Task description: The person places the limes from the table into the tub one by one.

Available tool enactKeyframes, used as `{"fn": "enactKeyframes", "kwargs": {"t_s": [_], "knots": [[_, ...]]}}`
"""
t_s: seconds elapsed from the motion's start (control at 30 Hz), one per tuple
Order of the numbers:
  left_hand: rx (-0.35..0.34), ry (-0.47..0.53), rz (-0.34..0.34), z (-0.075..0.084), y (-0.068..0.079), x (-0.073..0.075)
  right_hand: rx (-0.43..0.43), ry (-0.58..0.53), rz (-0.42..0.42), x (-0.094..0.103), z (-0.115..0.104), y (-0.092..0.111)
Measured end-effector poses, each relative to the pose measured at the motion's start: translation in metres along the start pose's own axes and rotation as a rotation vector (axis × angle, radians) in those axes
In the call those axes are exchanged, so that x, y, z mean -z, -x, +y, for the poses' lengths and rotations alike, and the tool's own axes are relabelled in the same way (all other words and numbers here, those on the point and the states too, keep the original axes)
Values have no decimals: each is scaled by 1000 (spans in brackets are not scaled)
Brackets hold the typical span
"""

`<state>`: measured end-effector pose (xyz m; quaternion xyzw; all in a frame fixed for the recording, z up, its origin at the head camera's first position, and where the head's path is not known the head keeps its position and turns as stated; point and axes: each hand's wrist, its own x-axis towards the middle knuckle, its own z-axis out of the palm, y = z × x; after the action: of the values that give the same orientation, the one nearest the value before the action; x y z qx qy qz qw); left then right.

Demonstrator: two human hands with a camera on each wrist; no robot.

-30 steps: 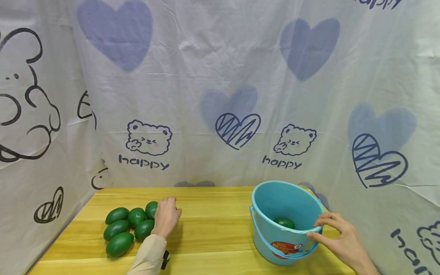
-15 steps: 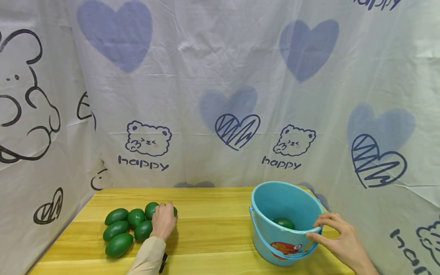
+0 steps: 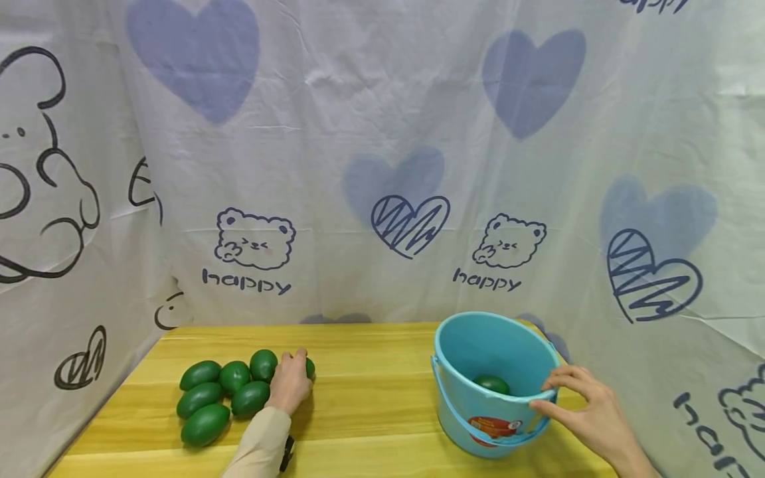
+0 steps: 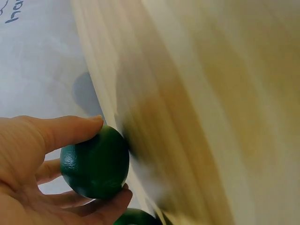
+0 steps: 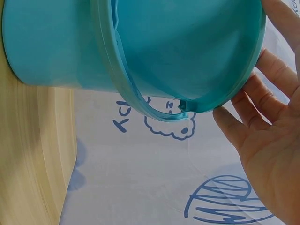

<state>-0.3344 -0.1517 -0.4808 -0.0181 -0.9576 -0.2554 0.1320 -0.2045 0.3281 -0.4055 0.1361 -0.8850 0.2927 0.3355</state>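
head: a green fruit (image 3: 310,368) is held in the left grip (image 3: 291,384) beside the other fruit (image 3: 204,425), which could be knocked rolling if bumped. moving room's given by the tabletop (image 3: 370,398) between there and the bucket (image 3: 478,408).

left wrist: could be dropped, smooth skin being pinched by fingertips (image 4: 123,193).

right wrist: rim's pinched by the right grip (image 5: 276,154); bucket could be tipped by tugging.

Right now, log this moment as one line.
left hand: holds green fruit; right hand: grips blue bucket at rim; inside bucket: another green fruit; on table: six more green fruits
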Motion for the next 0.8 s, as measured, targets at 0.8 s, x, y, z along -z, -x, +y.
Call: {"fn": "enactKeyframes", "kwargs": {"t_s": [0.8], "knots": [[167,523,-8,20,-6,12,-2,-14,-11,-1,2,0]]}}
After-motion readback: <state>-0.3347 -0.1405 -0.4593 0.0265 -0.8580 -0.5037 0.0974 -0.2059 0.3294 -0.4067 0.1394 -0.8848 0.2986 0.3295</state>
